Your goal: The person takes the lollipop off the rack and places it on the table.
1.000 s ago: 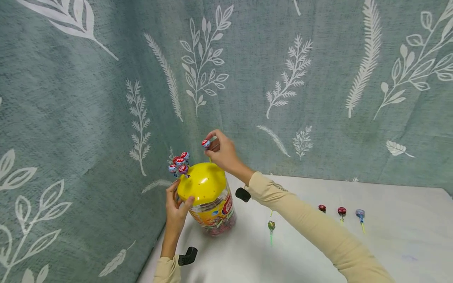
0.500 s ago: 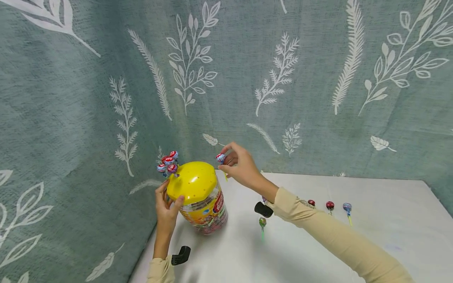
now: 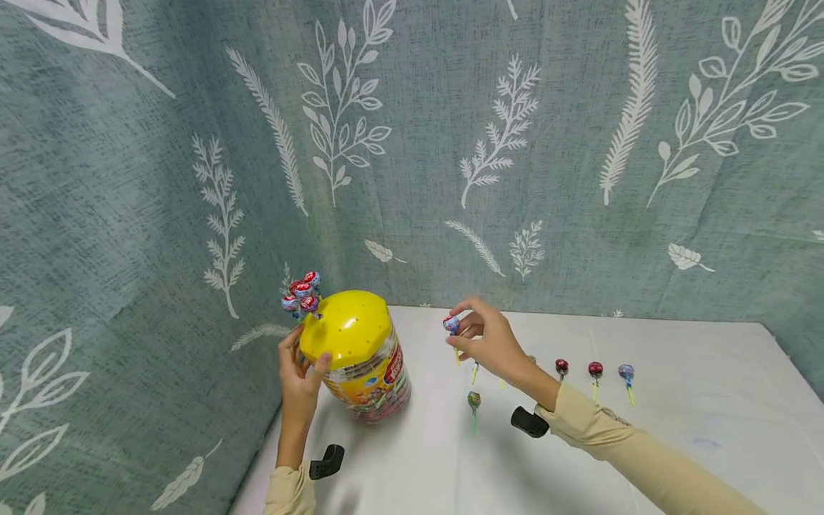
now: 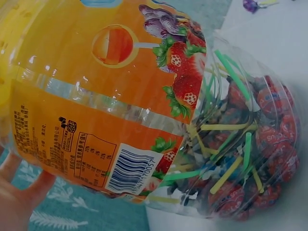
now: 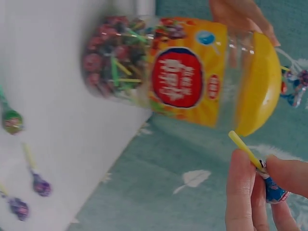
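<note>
My right grip [image 3: 492, 340] is closed to a pinch on a blue-and-red lollipop [image 3: 450, 324], yellow stick pointing down, right of the jar [image 3: 370, 390] and apart from it. My left grip [image 3: 301, 379] holds the jar at its yellow lid [image 3: 350, 325], beside a lollipop cluster [image 3: 301, 293]. Loose lollipops [image 3: 595, 369] lie on the counter [image 3: 412, 472]; my right arm seems to hide some.

From the head: looking forward and down, from the farthest place, toward the table [image 3: 418, 458] and leafy curtain [image 3: 412, 164]. From the left wrist: facing the label [image 4: 120, 82] of the jar [image 3: 372, 390] from very near, with picture turned sideways. From the right wrist: also turned sideways, looking less closely, past the right hand [image 3: 494, 347] at lower right, toward the jar at upper centre. Shared by all three views: the jar.
</note>
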A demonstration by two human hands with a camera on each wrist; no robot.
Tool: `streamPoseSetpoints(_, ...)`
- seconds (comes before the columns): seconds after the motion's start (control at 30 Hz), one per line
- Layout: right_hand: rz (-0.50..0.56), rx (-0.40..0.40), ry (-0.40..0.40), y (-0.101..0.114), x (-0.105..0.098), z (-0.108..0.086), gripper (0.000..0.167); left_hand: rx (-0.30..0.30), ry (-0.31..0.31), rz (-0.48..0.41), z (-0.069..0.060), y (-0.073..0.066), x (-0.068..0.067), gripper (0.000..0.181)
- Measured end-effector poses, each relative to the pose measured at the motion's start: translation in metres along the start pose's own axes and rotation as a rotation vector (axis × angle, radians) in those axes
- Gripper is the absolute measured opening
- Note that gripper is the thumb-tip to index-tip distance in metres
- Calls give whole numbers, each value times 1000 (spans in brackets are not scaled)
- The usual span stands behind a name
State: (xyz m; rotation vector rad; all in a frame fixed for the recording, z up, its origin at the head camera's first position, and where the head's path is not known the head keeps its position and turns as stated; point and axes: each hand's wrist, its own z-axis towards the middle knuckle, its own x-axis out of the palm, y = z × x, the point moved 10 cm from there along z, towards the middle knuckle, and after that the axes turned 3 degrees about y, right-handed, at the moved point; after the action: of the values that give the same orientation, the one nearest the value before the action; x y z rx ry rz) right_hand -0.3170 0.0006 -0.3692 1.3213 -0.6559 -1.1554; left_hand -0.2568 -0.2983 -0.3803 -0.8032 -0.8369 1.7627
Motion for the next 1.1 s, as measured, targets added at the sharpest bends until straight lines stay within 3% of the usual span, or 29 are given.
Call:
streamPoseSetpoints(0.3, 44, 138, -48, -45, -11, -30, 36, 10, -6, 12, -1, -2, -1, 63)
streamPoseSetpoints(0.6, 74, 196, -73, -80, -12, -53, 36, 10, -10, 6, -1, -1, -2, 64)
streamPoseSetpoints(0.83, 101, 310, -168, -106, -19, -71, 37, 22, -3, -13, -1, -2, 0, 64)
streamPoseSetpoints(1.1, 66, 383, -240, -135, -22, -82, 36, 4, -2, -32, -1, 0, 0, 63)
